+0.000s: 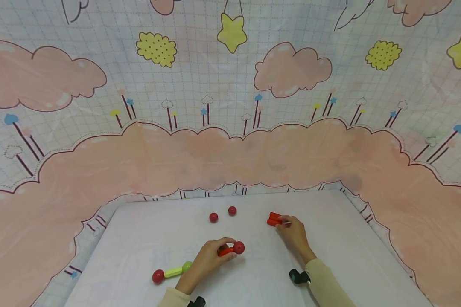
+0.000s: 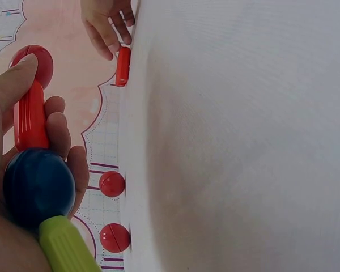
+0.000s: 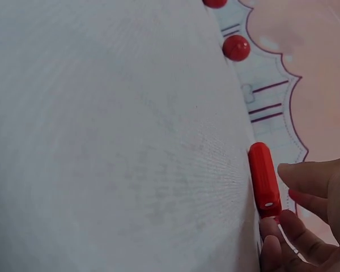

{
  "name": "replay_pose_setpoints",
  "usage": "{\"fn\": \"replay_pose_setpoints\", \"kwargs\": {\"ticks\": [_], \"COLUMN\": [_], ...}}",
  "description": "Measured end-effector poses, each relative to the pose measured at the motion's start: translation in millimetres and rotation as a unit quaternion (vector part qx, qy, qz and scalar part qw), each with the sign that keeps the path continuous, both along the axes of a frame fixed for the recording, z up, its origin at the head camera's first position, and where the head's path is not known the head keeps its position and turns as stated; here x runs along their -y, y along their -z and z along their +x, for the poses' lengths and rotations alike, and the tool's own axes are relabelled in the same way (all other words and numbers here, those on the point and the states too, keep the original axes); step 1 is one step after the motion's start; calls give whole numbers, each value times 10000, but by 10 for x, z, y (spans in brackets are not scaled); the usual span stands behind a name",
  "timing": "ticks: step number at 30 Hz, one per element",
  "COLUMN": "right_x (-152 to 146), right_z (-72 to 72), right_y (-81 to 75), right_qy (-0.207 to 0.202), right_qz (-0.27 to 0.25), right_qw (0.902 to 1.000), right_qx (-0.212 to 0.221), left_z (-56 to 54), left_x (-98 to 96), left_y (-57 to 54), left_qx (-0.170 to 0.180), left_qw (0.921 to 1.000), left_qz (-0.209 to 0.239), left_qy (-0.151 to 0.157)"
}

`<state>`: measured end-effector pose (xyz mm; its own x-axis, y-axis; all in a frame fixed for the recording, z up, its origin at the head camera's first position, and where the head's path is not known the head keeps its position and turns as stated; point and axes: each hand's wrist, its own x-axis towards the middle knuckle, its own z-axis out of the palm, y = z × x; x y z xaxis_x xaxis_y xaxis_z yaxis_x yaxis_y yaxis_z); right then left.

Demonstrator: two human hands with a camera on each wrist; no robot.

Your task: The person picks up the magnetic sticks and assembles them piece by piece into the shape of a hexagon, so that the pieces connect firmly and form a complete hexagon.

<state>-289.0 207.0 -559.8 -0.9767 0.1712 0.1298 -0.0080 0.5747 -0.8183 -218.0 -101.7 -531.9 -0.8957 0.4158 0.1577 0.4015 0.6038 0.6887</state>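
Observation:
My left hand (image 1: 208, 258) holds a joined toy piece, its thumb on the red ball (image 2: 42, 65) at the end. A red rod (image 2: 32, 119) runs from that ball to a dark blue ball (image 2: 39, 184) by the palm, with a lime green rod (image 2: 68, 246) beyond. In the head view, a lime rod (image 1: 173, 272) between a green ball (image 1: 187, 266) and a red ball (image 1: 158, 276) shows left of the forearm. Two red rods (image 1: 275, 216) lie side by side on the table at the fingertips of my right hand (image 1: 295, 233). Its thumb stands apart from the nearer rod (image 3: 264, 175).
Two loose red balls, one left (image 1: 213, 217) and one right (image 1: 232, 210), lie toward the back of the white table (image 1: 157, 230). A cloth printed with clouds (image 1: 292, 70) and stars surrounds the table. Dark devices (image 1: 299, 276) are worn at both wrists.

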Motion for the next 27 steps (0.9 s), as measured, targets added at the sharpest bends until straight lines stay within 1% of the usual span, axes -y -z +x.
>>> {"fn": "replay_pose_setpoints", "kwargs": {"ticks": [12, 19, 27], "right_x": [20, 31, 25], "right_z": [-26, 8, 68], "right_y": [44, 39, 23], "right_qy": [-5, 28, 64], "right_qz": [276, 389, 373], "right_qw": [9996, 9990, 9991], "right_qx": [27, 227, 194], "left_z": [1, 6, 19], "left_x": [5, 5, 6], "left_y": [-1, -8, -7], "left_qx": [0, -50, -51], "left_qw": [10000, 10000, 10000], "left_qz": [15, 43, 48], "left_qy": [30, 6, 6]}}
